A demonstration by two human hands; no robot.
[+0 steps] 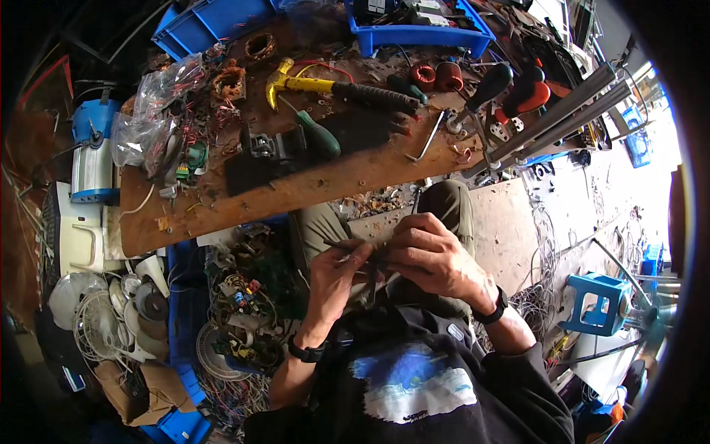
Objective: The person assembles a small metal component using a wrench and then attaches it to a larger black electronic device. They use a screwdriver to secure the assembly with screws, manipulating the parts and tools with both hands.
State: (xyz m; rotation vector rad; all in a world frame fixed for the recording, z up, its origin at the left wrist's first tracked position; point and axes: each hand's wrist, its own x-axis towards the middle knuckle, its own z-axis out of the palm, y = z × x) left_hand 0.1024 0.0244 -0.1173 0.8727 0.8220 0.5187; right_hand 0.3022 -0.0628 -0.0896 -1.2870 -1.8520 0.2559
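Both my hands are raised over my lap, below the bench's near edge, with their fingers close together. My left hand (334, 279) is closed, pinching a dark, narrow object (376, 272) whose kind I cannot make out. From the other side my right hand (438, 259) closes its fingers on the same dark object. A thin dark bar (338, 244) sticks out past the left thumb; whether it belongs to that object is unclear. Some thin, shaft-like thing also shows just above the right fingers. The fingers hide most of what is held.
On the wooden bench (310, 185) lie a yellow hammer (314, 84), a green-handled screwdriver (319, 135), a hex key (427, 138), copper coils and metal rods (555, 118). Blue bins (214, 26) stand behind. Scrap boards (251, 303) fill a crate at lower left; a blue stool (599, 303) stands right.
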